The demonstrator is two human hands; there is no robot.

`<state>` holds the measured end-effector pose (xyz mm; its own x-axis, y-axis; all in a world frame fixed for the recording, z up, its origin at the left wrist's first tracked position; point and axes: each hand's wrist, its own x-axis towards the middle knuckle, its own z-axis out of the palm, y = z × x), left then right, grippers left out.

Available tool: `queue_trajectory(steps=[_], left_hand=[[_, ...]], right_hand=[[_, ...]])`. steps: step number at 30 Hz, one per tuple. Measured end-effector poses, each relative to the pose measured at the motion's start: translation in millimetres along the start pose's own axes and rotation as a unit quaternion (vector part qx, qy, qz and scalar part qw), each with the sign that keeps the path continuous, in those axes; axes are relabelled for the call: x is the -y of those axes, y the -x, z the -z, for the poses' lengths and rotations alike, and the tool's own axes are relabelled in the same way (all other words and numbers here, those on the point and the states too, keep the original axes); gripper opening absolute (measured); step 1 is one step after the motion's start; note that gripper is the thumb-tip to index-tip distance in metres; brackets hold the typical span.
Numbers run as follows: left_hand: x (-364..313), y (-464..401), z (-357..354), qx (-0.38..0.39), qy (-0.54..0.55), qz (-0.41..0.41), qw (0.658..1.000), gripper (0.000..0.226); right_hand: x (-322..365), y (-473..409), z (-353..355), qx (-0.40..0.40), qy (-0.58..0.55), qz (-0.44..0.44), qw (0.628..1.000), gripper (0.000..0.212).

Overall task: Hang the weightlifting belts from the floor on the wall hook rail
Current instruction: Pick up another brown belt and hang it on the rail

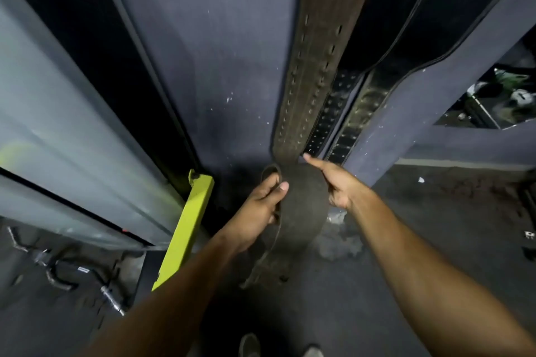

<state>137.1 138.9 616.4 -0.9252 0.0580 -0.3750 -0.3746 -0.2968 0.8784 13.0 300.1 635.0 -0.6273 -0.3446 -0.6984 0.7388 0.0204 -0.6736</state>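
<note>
Nearest, at the bottom edge: two shoe tips (251,345) on dark, gritty floor (406,269).

Above them, both bare forearms reaching forward to a belt (301,211) held off the floor, close to the wall (203,66). Left hand (261,206) curled round the belt's left edge, thumb pressed on the face, fingers hidden behind; probably steadying the curl. Right hand (336,185) at the right edge, forefinger straight and pointing up toward the hanging strap, remaining fingers folded; whether pinching the belt or merely touching, impossible to tell. Belt broad, stiff, dull brown-grey, bowed into a loop, its narrow tail drooping below. Probably being readied for lifting to a hook.

Left of the hands, a lime-yellow metal post (185,229), square and chipped. Far left on the floor, bent bar handles (58,269).

Farther, against the matte blue-grey, paint-flecked wall, a hung belt (316,52): worn brown leather, stitched, two rows of holes. Beside it, darker belts (374,95) with punched straps. Hook rail out of view above.
</note>
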Motion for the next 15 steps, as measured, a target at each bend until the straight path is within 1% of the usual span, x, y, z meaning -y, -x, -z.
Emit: queue_trajectory(steps=[3, 5, 7, 10, 13, 15], left_hand=[[-13.5, 28.9, -2.0, -0.002, -0.032, -0.01, 0.999, 0.039], [-20.8, 42.5, -1.3, -0.032, -0.028, -0.022, 0.999, 0.034], [-32.5, 51.6, -4.0, -0.069, 0.001, -0.028, 0.997, 0.036], [-61.6, 57.7, -20.2, -0.114, 0.042, -0.014, 0.992, 0.049], [-101.4, 64.8, -37.8, -0.113, 0.101, -0.022, 0.988, 0.061], [-135.5, 74.9, -51.0, -0.094, 0.132, -0.04, 0.986, 0.07]], right_hand=[[20.9, 32.9, -16.1, -0.018, 0.083, 0.02, 0.996, 0.04], [26.5, 55.5, -22.8, -0.02, 0.122, 0.051, 0.991, 0.036], [26.8, 76.8, -24.9, 0.001, 0.123, 0.084, 0.989, 0.032], [27.2, 116.5, -27.6, 0.067, 0.122, 0.14, 0.98, 0.011], [33.4, 159.8, -32.0, 0.118, 0.13, 0.218, 0.96, 0.023], [40.1, 192.0, -32.6, 0.146, 0.157, 0.263, 0.941, 0.022]])
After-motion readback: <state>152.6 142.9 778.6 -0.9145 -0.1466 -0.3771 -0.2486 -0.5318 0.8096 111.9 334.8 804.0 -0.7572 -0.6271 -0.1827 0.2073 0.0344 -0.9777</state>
